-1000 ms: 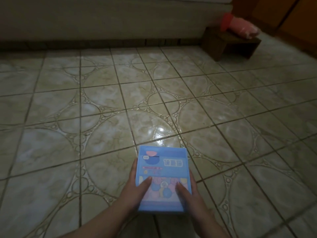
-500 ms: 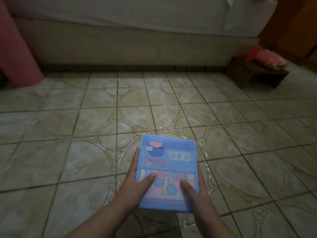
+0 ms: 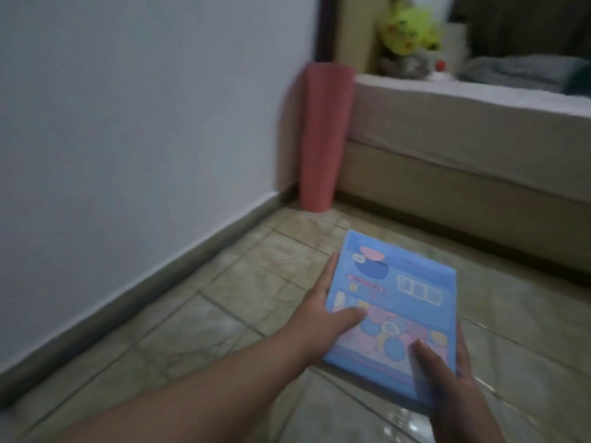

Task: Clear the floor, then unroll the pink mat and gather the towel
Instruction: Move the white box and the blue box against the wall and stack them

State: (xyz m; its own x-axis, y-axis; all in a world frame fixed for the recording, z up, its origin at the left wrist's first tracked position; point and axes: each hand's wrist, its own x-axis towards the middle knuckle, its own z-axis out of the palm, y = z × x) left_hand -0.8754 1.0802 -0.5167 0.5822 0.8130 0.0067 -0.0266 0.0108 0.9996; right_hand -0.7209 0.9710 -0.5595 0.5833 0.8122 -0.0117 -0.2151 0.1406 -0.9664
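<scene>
A blue box (image 3: 388, 310) is being held at lower right of the frame, above the tiled floor (image 3: 224, 314). It is being gripped by the left hand (image 3: 323, 318) at its left edge and by the right hand (image 3: 447, 378) at its near right corner, thumbs on top. The rolled pink mat (image 3: 323, 135) is standing upright at upper centre, between the wall (image 3: 144, 107) and the bed (image 3: 463, 139).

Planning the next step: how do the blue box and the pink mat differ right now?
The blue box is flat, printed with cartoons and held in both hands, left hand and right hand; the pink mat is plain, rolled and stands upright in the corner, untouched.
</scene>
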